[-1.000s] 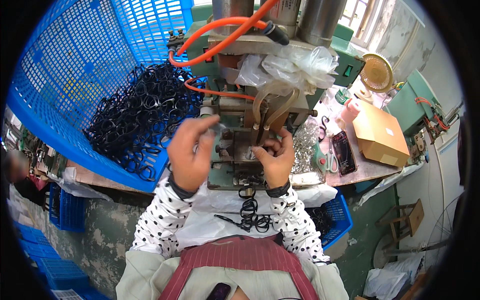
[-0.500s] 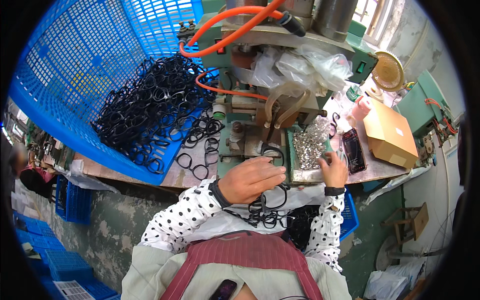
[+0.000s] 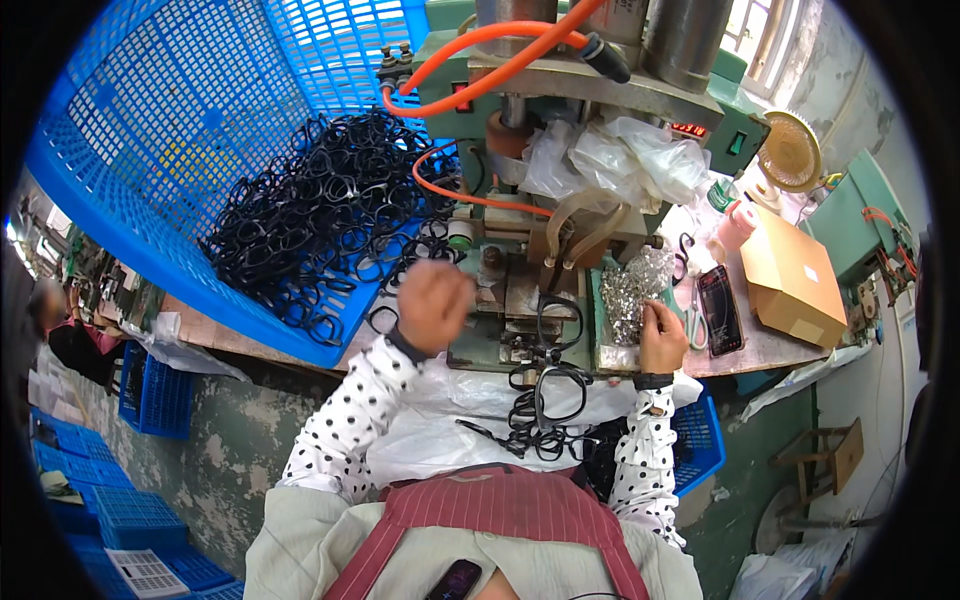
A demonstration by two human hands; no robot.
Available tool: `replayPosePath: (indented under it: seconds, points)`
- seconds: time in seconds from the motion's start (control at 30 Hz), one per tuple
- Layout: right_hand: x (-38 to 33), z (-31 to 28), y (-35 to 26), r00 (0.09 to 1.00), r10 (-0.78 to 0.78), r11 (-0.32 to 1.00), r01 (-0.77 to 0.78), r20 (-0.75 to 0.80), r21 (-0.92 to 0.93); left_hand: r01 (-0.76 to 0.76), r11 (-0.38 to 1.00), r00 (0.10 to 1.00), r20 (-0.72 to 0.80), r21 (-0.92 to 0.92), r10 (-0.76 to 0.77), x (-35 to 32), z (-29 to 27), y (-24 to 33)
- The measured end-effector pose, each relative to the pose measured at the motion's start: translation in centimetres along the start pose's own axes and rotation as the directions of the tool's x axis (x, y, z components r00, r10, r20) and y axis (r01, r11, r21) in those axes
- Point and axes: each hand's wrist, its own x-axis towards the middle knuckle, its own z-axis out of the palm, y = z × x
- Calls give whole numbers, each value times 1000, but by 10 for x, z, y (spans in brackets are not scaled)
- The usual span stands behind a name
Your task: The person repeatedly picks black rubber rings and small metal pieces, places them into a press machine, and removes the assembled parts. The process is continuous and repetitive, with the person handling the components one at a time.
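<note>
My left hand [image 3: 436, 305] is raised at the left of the press, close to loose black eyeglass frames [image 3: 383, 318]; motion blur hides its fingers. At the right, my right hand [image 3: 662, 345] has thumb and fingertips pinched together at the edge of a heap of small silvery metal parts [image 3: 625, 295]. Whatever sits in that pinch is too small to make out. Between my hands, a black eyeglass frame [image 3: 560, 395] hangs at the front of the press [image 3: 530, 300], one rim up against its work plate. More dark frames [image 3: 525, 437] lie below on white plastic over my lap.
A big blue basket [image 3: 150, 270] at the left holds a heap of black frames [image 3: 320, 200]. Orange hoses [image 3: 490, 72] arch over the press. Right of the metal parts lie scissors [image 3: 697, 322], a phone [image 3: 722, 312] and a cardboard box [image 3: 795, 285]. A blue crate [image 3: 700, 440] stands below.
My left hand has moved left and up, away from the press front, leaving the hanging eyeglass frame uncovered. My right hand has shifted slightly, its fingertips now at the metal parts.
</note>
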Motion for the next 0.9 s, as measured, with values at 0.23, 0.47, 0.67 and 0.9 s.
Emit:
replayPosePath:
  seconds: [0.23,0.47,0.67,0.9]
  points:
    - [-3,5,5,998,-8,998,5,-63,-58,186,779,806,360,598,-469,-48,45,-83]
    - [-4,2,3,998,-61,992,58,-21,-108,270,739,943,-15,617,-332,-31,8,-88]
    - [0,8,-28,989,56,975,-85,139,207,748,651,635,-141,-131,-759,10,-31,-21]
    - [2,-5,-124,966,-7,866,-124,260,485,-132,987,987,81,-96,139,25,-12,65]
